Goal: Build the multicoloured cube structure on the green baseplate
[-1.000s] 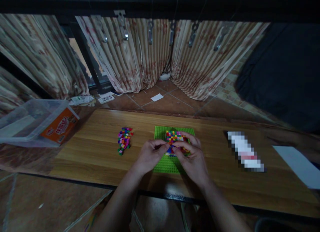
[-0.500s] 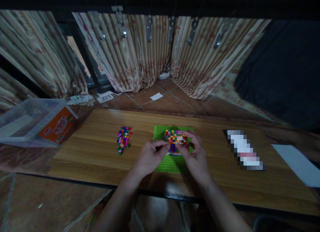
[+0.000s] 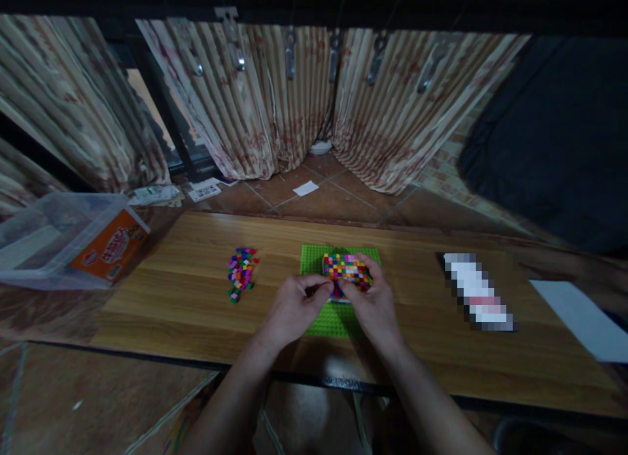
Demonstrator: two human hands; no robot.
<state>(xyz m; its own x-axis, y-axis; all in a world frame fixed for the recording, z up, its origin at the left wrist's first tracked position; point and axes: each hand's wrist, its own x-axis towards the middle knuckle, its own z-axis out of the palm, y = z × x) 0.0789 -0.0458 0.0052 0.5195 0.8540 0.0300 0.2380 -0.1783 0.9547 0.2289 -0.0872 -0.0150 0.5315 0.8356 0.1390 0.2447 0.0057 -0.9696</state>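
Note:
A green studded baseplate (image 3: 321, 327) lies on the wooden table, and on it rests a block of small multicoloured building bricks (image 3: 338, 264). My left hand (image 3: 297, 308) is at the block's front left corner, thumb and forefinger pinched together; whatever lies between the fingertips is too small to make out. Around the right side of the block curls my right hand (image 3: 375, 304), its thumb at the front and its fingers behind, gripping the block. The thumb's tip is close to my left fingertips. Part of the block's right side is hidden by my right hand.
Loose coloured bricks (image 3: 240, 272) form a small pile left of the baseplate. A clear plastic bin (image 3: 53, 272) with an orange label stands beyond the table's left end. On the right are a blurred-out flat object (image 3: 478, 294) and a white sheet (image 3: 583, 317).
My right hand has shifted slightly left, bringing its thumb nearer to my left fingertips. My left hand stays pinched at the block's front left corner. The view has moved a little.

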